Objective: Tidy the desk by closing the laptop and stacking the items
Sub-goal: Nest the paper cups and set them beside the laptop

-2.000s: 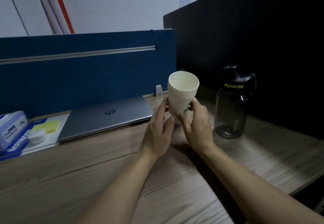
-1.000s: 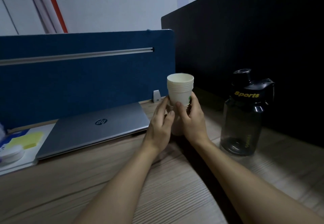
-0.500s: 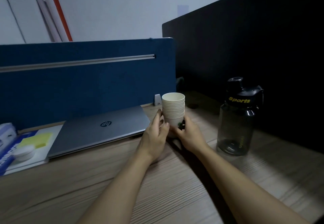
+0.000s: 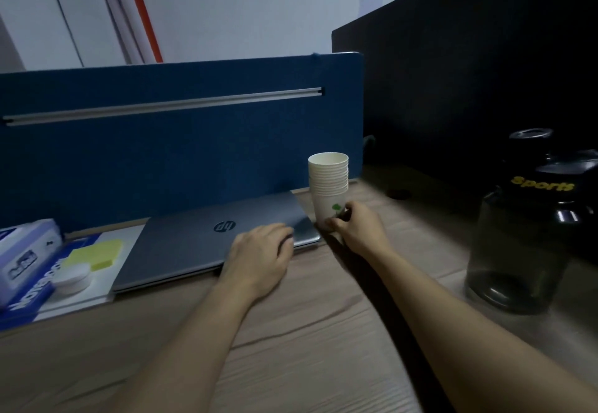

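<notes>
Left hand (image 4: 259, 252) has left the cup stack (image 4: 328, 186), now flat on laptop (image 4: 194, 238); right hand (image 4: 357, 228) still grips it

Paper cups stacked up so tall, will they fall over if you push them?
Probably, if pushed near the top: the stack of paper cups stands tall on a narrow base. It likely feels light and squashes easily, being thin paper. The right hand holds it low down, which seems steadier.

The stack of paper cups (image 4: 328, 183) is cream with a green leaf print. Left of it lies a silver-grey laptop (image 4: 207, 234), then a yellow sticky-note pad (image 4: 94, 252). The sports bottle (image 4: 521, 234) is smoky black with yellow lettering; the surface (image 4: 307, 331) is pale woodgrain; the partition (image 4: 161, 141) is blue.
</notes>
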Motion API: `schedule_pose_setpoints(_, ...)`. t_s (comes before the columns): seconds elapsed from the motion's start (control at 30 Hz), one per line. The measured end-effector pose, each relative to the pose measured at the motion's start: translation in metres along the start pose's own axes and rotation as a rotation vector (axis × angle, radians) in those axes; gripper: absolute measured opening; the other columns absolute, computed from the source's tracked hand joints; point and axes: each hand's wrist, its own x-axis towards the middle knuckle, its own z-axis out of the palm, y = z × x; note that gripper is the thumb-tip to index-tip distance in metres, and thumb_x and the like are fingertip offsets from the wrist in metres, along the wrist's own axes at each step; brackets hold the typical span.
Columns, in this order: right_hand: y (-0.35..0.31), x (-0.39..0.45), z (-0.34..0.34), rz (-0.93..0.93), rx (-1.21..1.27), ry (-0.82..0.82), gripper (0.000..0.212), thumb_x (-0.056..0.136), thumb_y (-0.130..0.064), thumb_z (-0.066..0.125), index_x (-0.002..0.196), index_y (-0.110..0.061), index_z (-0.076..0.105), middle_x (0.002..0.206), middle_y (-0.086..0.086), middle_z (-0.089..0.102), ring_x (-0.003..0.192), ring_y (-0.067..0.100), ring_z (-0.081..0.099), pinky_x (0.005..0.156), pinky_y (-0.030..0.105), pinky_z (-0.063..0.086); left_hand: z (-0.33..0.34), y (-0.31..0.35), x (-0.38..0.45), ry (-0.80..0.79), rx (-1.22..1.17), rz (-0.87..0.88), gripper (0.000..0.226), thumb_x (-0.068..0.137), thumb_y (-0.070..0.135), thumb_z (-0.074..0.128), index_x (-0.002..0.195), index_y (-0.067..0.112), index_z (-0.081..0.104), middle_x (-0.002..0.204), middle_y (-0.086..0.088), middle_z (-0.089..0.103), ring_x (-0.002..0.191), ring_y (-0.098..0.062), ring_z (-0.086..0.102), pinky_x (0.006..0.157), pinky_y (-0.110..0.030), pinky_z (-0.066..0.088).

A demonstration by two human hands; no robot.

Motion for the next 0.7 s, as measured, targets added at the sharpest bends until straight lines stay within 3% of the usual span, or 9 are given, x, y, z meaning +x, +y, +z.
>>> schedule_pose_setpoints(0.23,-0.006,0.054,0.028,-0.033,-0.049,-0.009,0.036,0.084,-0.032,0.071,0.111,-0.009,0.064,0.108,0.010,0.070,0.099,0.027,0.063,0.071,0.028,0.040,0.009,-0.003,0.005,0.016,-0.024,-0.015,0.035,0.099,0.041,0.040,0.125,0.032,0.060,0.132,0.015,0.060,0.122,-0.010,0.053,0.097,-0.034,0.036)
schedule_pose_setpoints(0.4,-0.009,0.082,0.046,-0.029,-0.113,-0.011,0.034,0.084,-0.038,0.068,0.102,-0.009,0.063,0.104,0.013,0.069,0.097,0.030,0.063,0.070,0.031,0.042,0.011,-0.002,0.004,0.029,-0.023,-0.022,0.032,0.098,0.042,0.042,0.123,0.033,0.059,0.129,0.015,0.061,0.119,-0.010,0.053,0.090,-0.030,0.031)
schedule_pose_setpoints(0.53,-0.010,0.097,0.056,-0.053,-0.150,-0.013,0.034,0.087,-0.039,0.066,0.102,-0.009,0.064,0.103,0.015,0.069,0.095,0.031,0.063,0.070,0.031,0.042,0.012,-0.003,0.004,0.028,-0.026,-0.034,0.033,0.099,0.042,0.042,0.127,0.034,0.057,0.133,0.017,0.058,0.122,-0.008,0.050,0.094,-0.030,0.030)
schedule_pose_setpoints(0.7,-0.010,0.096,0.054,-0.075,-0.182,-0.043,0.031,0.093,-0.031,0.060,0.110,-0.006,0.062,0.111,0.018,0.068,0.103,0.036,0.060,0.081,0.037,0.046,0.012,-0.003,0.004,0.019,-0.015,-0.039,0.035,0.099,0.042,0.041,0.129,0.034,0.057,0.136,0.018,0.056,0.124,-0.008,0.048,0.095,-0.030,0.029)
